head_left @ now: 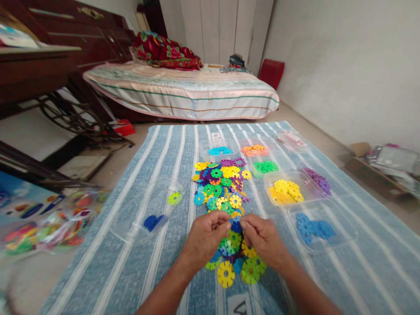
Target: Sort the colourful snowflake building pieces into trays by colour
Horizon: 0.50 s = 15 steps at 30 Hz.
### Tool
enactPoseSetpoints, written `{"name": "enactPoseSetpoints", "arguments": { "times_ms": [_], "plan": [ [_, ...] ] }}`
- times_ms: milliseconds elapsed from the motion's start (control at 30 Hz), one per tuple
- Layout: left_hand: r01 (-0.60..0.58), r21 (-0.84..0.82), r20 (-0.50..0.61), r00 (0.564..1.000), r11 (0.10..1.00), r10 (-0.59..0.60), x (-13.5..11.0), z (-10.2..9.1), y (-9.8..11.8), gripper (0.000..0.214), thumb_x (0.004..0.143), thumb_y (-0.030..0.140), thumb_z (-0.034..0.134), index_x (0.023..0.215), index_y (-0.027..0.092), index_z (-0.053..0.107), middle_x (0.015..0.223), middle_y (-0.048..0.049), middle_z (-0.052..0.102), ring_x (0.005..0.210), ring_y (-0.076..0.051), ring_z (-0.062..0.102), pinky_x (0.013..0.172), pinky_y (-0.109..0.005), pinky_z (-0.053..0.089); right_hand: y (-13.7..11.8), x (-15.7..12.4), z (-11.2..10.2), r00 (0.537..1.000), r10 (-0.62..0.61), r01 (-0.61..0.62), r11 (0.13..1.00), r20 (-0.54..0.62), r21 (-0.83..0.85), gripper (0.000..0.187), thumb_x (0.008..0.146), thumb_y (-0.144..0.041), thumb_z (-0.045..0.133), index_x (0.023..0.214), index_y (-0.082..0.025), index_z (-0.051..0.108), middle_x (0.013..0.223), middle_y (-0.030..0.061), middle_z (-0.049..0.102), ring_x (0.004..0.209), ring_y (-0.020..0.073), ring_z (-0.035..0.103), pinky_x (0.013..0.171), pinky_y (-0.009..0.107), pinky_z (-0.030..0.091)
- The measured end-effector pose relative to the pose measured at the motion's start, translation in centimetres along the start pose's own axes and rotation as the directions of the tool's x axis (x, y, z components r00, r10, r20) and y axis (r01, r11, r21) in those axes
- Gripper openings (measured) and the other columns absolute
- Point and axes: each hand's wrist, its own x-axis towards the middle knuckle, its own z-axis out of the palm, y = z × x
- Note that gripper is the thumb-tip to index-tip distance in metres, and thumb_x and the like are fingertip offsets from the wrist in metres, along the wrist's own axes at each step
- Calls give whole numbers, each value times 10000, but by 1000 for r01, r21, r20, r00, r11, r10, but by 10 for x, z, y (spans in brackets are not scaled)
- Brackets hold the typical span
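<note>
A heap of coloured plastic snowflake discs (223, 188) lies on a blue striped mat (164, 144). My left hand (205, 238) and my right hand (264, 240) hover over the near end of the heap, both with fingers curled in a pinch. Their fingertips meet around a blue disc (235, 224) between them. Green and yellow discs (250, 270) lie just under my wrists.
Clear tubs hold sorted discs: light blue (219, 151), orange (254, 150), green (265, 166), yellow (285, 191), purple (317, 179), dark blue (310, 227). Another tub (154, 210) stands left. A bag of pieces (49, 227) lies off the mat. A bed (183, 89) stands behind.
</note>
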Motion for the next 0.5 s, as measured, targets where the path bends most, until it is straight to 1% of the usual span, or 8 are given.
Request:
{"name": "enactPoseSetpoints", "arguments": {
  "times_ms": [67,200,267,333,400,433,500],
  "plan": [
    [52,-66,30,998,996,-50,-1,-2,3,138,733,289,557,768,178,630,579,39,595,572,-117,581,585,-228,487,-4,-1,3,1000,-5,5,1000,12,16,338,938,-336,395,650,-199,506,519,-62,461,483,82,455,520,187,369],
    [71,-109,38,997,992,-67,-3,-1,2,137,695,284,581,764,178,633,578,43,579,556,-105,548,547,-213,460,-5,-1,6,999,-15,14,1000,28,17,363,945,-336,388,630,-196,503,518,-61,461,480,77,452,513,184,370],
    [65,-95,37,997,993,-62,-5,0,0,132,696,278,571,757,178,632,575,44,573,550,-103,541,538,-211,453,-3,-1,4,999,-39,40,999,18,-31,354,946,-335,387,665,-192,548,535,-55,478,487,81,464,504,187,372],
    [33,-38,13,999,999,-33,-6,-5,-2,145,717,289,554,762,181,640,590,39,587,561,-107,550,547,-214,456,4,-2,-2,995,-75,67,988,-58,-141,317,946,-327,389,768,-188,613,603,-29,550,547,100,520,546,201,408],
    [-20,81,-57,998,997,24,-8,-18,-2,179,746,318,541,789,191,660,647,26,633,607,-121,581,576,-222,466,13,-5,-10,981,-124,76,953,-150,-293,280,940,-310,402,863,-190,644,706,11,616,657,134,580,630,232,456],
    [-41,166,-110,992,985,60,-9,-29,-1,193,753,336,542,806,201,669,675,24,654,628,-129,595,586,-227,467,18,-7,-14,973,-151,80,929,-173,-361,264,935,-297,413,886,-193,650,764,31,637,723,151,599,680,253,475],
    [-49,309,-216,969,950,120,-11,-55,0,195,743,362,560,814,225,678,678,35,672,640,-142,617,609,-235,476,29,-15,-19,968,-193,99,882,-160,-461,225,916,-275,447,920,-197,658,882,63,658,842,181,613,768,296,499]
  ]
}}
